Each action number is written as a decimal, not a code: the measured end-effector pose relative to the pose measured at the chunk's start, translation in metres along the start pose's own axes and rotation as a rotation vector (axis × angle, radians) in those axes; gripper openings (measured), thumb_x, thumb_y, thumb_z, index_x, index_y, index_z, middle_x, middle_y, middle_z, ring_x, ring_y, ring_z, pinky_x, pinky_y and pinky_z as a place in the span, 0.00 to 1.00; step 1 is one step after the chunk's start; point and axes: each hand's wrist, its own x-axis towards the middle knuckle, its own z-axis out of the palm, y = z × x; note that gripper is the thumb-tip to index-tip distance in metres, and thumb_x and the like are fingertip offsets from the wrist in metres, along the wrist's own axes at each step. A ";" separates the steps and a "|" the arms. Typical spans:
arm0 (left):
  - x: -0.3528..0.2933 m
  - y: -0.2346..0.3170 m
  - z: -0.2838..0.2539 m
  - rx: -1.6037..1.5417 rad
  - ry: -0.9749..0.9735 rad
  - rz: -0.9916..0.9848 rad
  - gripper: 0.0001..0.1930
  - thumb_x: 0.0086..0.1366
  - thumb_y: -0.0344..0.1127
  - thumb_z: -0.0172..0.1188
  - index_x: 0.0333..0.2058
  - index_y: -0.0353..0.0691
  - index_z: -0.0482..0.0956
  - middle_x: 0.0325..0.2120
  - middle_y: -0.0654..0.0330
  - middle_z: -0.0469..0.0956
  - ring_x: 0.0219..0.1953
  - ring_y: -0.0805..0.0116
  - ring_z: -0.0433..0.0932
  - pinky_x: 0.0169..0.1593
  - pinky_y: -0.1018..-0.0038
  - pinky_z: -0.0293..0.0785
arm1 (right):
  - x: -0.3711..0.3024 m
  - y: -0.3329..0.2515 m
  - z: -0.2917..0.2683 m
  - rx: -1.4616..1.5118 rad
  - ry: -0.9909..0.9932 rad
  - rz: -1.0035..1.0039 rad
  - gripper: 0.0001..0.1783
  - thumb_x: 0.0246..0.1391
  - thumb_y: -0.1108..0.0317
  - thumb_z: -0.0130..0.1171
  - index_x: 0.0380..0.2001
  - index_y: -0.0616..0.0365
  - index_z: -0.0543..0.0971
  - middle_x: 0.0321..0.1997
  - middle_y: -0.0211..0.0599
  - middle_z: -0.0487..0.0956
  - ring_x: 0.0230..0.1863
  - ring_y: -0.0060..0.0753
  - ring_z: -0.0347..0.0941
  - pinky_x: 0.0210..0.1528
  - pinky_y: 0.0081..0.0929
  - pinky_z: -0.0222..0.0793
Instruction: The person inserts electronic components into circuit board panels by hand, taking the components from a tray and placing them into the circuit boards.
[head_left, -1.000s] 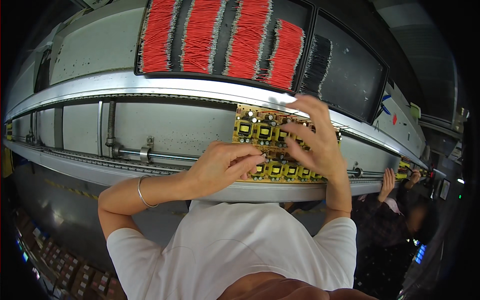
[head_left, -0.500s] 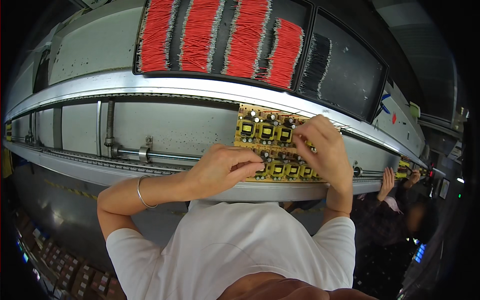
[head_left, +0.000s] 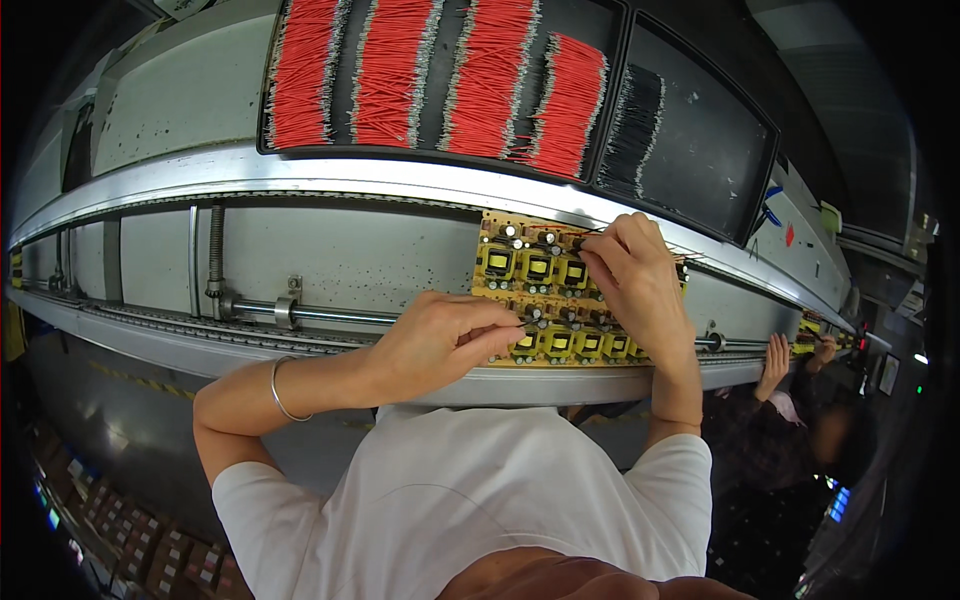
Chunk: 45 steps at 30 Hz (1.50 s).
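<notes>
A yellow-brown circuit board panel (head_left: 482, 283) lies across the conveyor rails, carrying two rows of yellow-and-black transformers with small round capacitors. My left hand (head_left: 440, 335) is closed in a pinch at the panel's near left part, a thin black wire showing at its fingertips. Over the far row, my right hand (head_left: 638, 285) pinches with thumb and forefinger close to the capacitors. What it holds is too small to make out. Several thin wires stick out past the panel's far edge, behind the right hand, which also hides part of the panel.
Beyond the far rail stands a black tray (head_left: 345, 152) with bundles of red wires (head_left: 490, 80). An adjoining tray holds black wires (head_left: 632, 130). A metal shaft (head_left: 345, 314) runs between the rails. At the right, another person's hands (head_left: 774, 365) rest at the line.
My right hand has shifted slightly farther away and left, up to the far row's capacitors. My left hand stays almost in place, still pinching.
</notes>
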 end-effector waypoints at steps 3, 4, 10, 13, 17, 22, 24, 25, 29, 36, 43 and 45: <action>0.000 0.000 0.000 0.002 0.002 -0.001 0.04 0.63 0.26 0.64 0.36 0.33 0.84 0.27 0.62 0.84 0.22 0.73 0.78 0.26 0.80 0.71 | 0.001 0.000 0.000 -0.015 -0.005 -0.010 0.06 0.48 0.78 0.65 0.33 0.61 0.82 0.34 0.30 0.71 0.36 0.32 0.65 0.39 0.27 0.65; 0.000 0.000 0.000 0.001 0.001 -0.002 0.04 0.63 0.26 0.64 0.36 0.33 0.84 0.27 0.62 0.84 0.22 0.73 0.78 0.26 0.80 0.71 | 0.001 0.000 0.000 -0.015 -0.006 -0.009 0.06 0.48 0.78 0.65 0.33 0.61 0.82 0.34 0.30 0.71 0.36 0.32 0.65 0.39 0.27 0.65; 0.000 -0.001 0.000 0.001 -0.006 -0.005 0.04 0.63 0.26 0.64 0.36 0.33 0.84 0.26 0.62 0.83 0.22 0.73 0.78 0.26 0.80 0.71 | 0.000 -0.001 -0.005 -0.029 -0.031 -0.030 0.05 0.48 0.77 0.66 0.31 0.61 0.82 0.33 0.30 0.71 0.36 0.32 0.64 0.40 0.28 0.64; 0.000 -0.001 0.000 -0.004 -0.011 0.000 0.04 0.63 0.26 0.64 0.36 0.33 0.84 0.25 0.62 0.83 0.22 0.74 0.78 0.26 0.80 0.71 | -0.001 0.000 -0.009 -0.054 -0.029 -0.056 0.05 0.48 0.77 0.66 0.30 0.61 0.83 0.33 0.30 0.71 0.35 0.32 0.63 0.41 0.28 0.63; -0.001 -0.002 0.001 -0.010 -0.006 -0.006 0.03 0.63 0.26 0.64 0.35 0.33 0.84 0.25 0.62 0.83 0.22 0.74 0.78 0.26 0.80 0.71 | -0.003 -0.003 -0.016 -0.028 0.013 -0.058 0.06 0.48 0.77 0.66 0.32 0.61 0.83 0.34 0.30 0.72 0.35 0.33 0.64 0.42 0.29 0.63; 0.000 0.000 0.002 0.002 -0.012 -0.011 0.03 0.62 0.25 0.65 0.35 0.34 0.83 0.25 0.62 0.83 0.22 0.74 0.77 0.26 0.80 0.71 | -0.005 -0.023 -0.023 0.302 -0.017 -0.140 0.08 0.48 0.76 0.66 0.34 0.61 0.84 0.35 0.31 0.74 0.36 0.33 0.65 0.44 0.28 0.63; 0.000 0.000 0.002 0.007 -0.016 -0.011 0.03 0.62 0.25 0.65 0.35 0.34 0.83 0.25 0.62 0.83 0.22 0.74 0.77 0.26 0.80 0.71 | -0.006 -0.031 -0.021 0.434 -0.061 -0.201 0.09 0.47 0.75 0.67 0.35 0.61 0.84 0.36 0.32 0.75 0.37 0.34 0.67 0.45 0.29 0.64; 0.000 0.000 0.002 0.014 -0.023 0.010 0.03 0.62 0.25 0.65 0.35 0.34 0.83 0.25 0.62 0.83 0.22 0.73 0.77 0.27 0.80 0.70 | -0.006 -0.033 -0.019 0.458 -0.089 -0.234 0.09 0.47 0.74 0.68 0.35 0.60 0.84 0.36 0.32 0.75 0.38 0.34 0.68 0.45 0.29 0.64; 0.001 0.000 0.002 0.033 -0.044 0.075 0.03 0.61 0.25 0.65 0.35 0.34 0.83 0.25 0.63 0.83 0.22 0.73 0.77 0.27 0.79 0.70 | -0.007 -0.031 -0.008 0.496 -0.063 -0.332 0.09 0.46 0.74 0.69 0.34 0.61 0.83 0.36 0.32 0.76 0.37 0.35 0.69 0.44 0.31 0.66; -0.001 -0.005 0.006 0.015 -0.020 0.123 0.04 0.61 0.24 0.65 0.35 0.33 0.83 0.26 0.62 0.83 0.23 0.73 0.77 0.27 0.79 0.70 | -0.003 -0.018 -0.021 0.698 0.112 -0.174 0.08 0.42 0.82 0.62 0.29 0.62 0.81 0.32 0.33 0.77 0.35 0.34 0.68 0.42 0.30 0.66; 0.000 -0.008 0.007 0.013 -0.006 0.089 0.05 0.61 0.24 0.64 0.37 0.34 0.84 0.27 0.62 0.83 0.23 0.73 0.78 0.27 0.79 0.70 | 0.004 0.011 -0.005 0.268 0.337 0.080 0.06 0.45 0.80 0.64 0.29 0.63 0.80 0.35 0.34 0.77 0.37 0.31 0.67 0.40 0.25 0.63; 0.000 -0.005 0.006 0.013 -0.012 0.070 0.05 0.61 0.24 0.64 0.37 0.34 0.84 0.27 0.62 0.83 0.23 0.73 0.78 0.27 0.80 0.70 | 0.007 0.014 0.000 0.273 0.318 0.083 0.06 0.46 0.80 0.64 0.30 0.63 0.81 0.35 0.34 0.77 0.37 0.31 0.67 0.40 0.25 0.63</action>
